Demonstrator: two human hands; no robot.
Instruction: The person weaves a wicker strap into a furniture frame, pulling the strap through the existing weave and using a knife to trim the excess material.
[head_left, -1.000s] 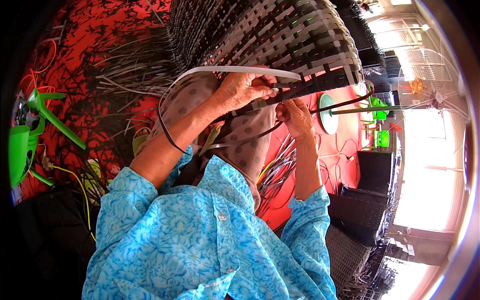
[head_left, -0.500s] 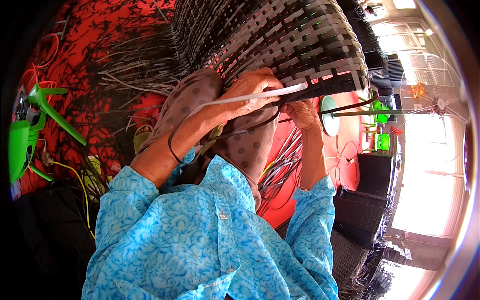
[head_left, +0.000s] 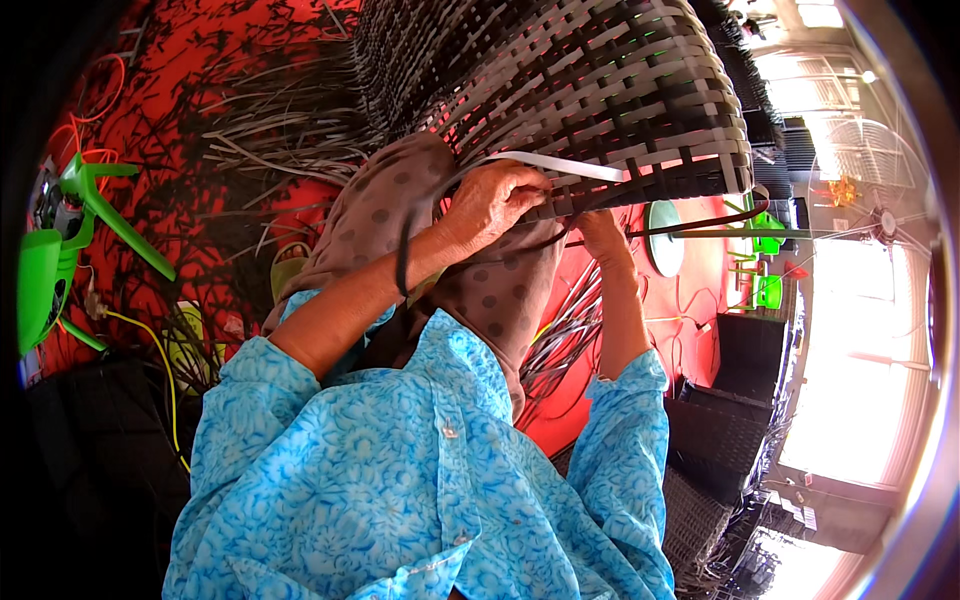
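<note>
Toward 1 o'clock, the top edge cuts off the woven panel (head_left: 600, 100), whose near border hides the far end of the right grip (head_left: 603, 237). What the left grip (head_left: 495, 203) pinches is too small to tell. The looping dark strip (head_left: 402, 255) blurs. At 9 o'clock, the view's rim crops a green chair (head_left: 40, 290); at 3, glare bleaches the window (head_left: 855, 350).

Black and grey checker the woven panel (head_left: 600, 100), while a strip (head_left: 565, 164) runs from near-white to black, its paleness perhaps glare; swirling blues pattern the shirt (head_left: 330, 470), dark dots mark the brown trousers (head_left: 495, 285), and the floor (head_left: 558, 432) shows bright red.
</note>
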